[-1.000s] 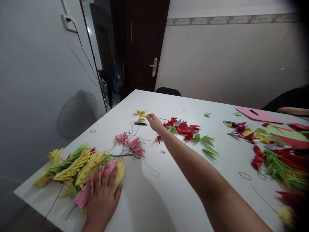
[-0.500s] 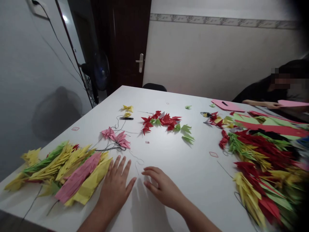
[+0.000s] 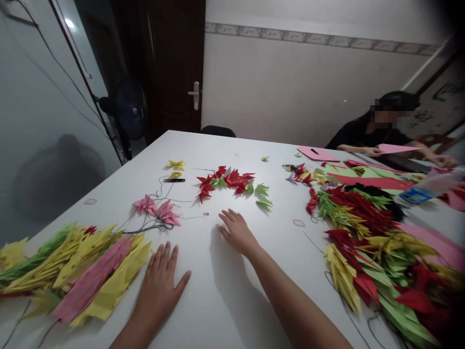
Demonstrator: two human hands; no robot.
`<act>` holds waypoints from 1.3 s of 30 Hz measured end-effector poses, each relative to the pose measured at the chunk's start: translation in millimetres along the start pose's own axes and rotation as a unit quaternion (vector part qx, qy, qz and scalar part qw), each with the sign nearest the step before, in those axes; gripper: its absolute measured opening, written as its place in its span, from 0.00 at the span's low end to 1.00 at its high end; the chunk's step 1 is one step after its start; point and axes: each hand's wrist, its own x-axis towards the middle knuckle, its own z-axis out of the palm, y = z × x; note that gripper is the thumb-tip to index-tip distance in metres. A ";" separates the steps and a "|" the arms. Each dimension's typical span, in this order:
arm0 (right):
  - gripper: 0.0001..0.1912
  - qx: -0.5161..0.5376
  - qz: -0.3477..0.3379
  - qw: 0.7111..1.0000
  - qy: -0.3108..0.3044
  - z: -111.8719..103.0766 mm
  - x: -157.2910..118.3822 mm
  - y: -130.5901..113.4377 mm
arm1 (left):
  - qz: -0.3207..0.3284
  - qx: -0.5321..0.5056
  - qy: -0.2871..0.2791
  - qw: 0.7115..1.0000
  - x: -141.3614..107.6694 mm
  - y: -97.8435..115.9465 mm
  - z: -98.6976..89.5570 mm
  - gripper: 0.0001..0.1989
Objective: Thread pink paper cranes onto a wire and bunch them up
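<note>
My left hand [image 3: 162, 286] lies palm down on the white table [image 3: 196, 300], its fingers spread and holding nothing, just right of a pile of yellow, green and pink folded paper [image 3: 96, 278]. Over the middle of the table my right hand [image 3: 237, 232] reaches forward, fingers apart, with nothing in it. Beyond it lies a curved cluster of red paper pieces [image 3: 236, 179] with some green ones [image 3: 263, 196]. Two pink paper flowers [image 3: 167, 213] with dark thread rest ahead of my left hand. Behind them are a black tool [image 3: 174, 180] and yellow paper pieces [image 3: 176, 165].
A large heap of red, yellow and green folded paper [image 3: 374, 213] covers the right side. At the far right a person [image 3: 358, 131] in black holds pink paper [image 3: 397, 148]. A chair [image 3: 218, 131] and a fan [image 3: 131, 109] stand behind the table.
My right hand has moved forward toward the red cluster, away from my left hand. The view has turned to the right, showing more of the person. A thread near my right hand lies differently.
</note>
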 end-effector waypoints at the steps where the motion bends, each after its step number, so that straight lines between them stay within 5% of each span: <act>1: 0.24 0.040 0.002 0.999 -0.010 -8.7 -17.7 7.9 | -0.001 -0.004 0.001 1.000 -0.2 0.3 -0.3 0.33; 5: 0.24 0.236 0.061 0.960 -0.135 -42.6 -110.9 45.1 | -0.009 -0.023 0.016 1.000 0.7 5.3 -1.3 0.32; 8: 0.25 0.291 0.182 0.937 -0.068 -58.4 -166.9 74.8 | 0.009 -0.037 0.009 0.999 6.5 20.3 -2.0 0.32; 11: 0.25 0.282 0.255 0.924 0.044 -57.7 -180.0 95.0 | 0.056 -0.058 -0.014 0.997 17.6 49.2 -4.4 0.31; 14: 0.27 0.249 0.236 0.930 0.131 -40.8 -145.7 100.3 | 0.102 -0.091 -0.031 0.990 29.6 82.5 -5.1 0.30; 17: 0.30 0.126 0.169 0.966 0.150 -21.0 -82.7 101.1 | 0.145 -0.113 -0.048 0.982 36.1 102.8 0.4 0.28; 22: 0.35 -0.008 0.284 0.942 0.179 -17.8 17.9 115.5 | 0.174 -0.116 -0.051 0.977 36.1 102.2 9.1 0.26; 25: 0.37 0.003 0.324 0.937 0.128 -23.8 57.5 118.6 | 0.178 -0.110 -0.038 0.977 35.5 99.6 8.1 0.25; 30: 0.36 -0.031 0.321 0.935 0.151 -17.4 92.4 94.5 | 0.182 -0.091 -0.014 0.979 36.3 100.9 5.8 0.25; 33: 0.32 -0.106 0.206 0.956 0.178 -7.0 107.6 76.5 | 0.187 -0.085 -0.006 0.979 36.7 100.8 5.7 0.25; 35: 0.29 -0.132 0.145 0.971 0.137 -1.8 117.4 71.4 | 0.188 -0.084 -0.001 0.979 36.7 100.4 6.1 0.25; 39: 0.29 -0.131 0.181 0.974 0.043 -1.6 125.0 86.7 | 0.191 -0.085 0.010 0.978 36.4 99.5 8.3 0.25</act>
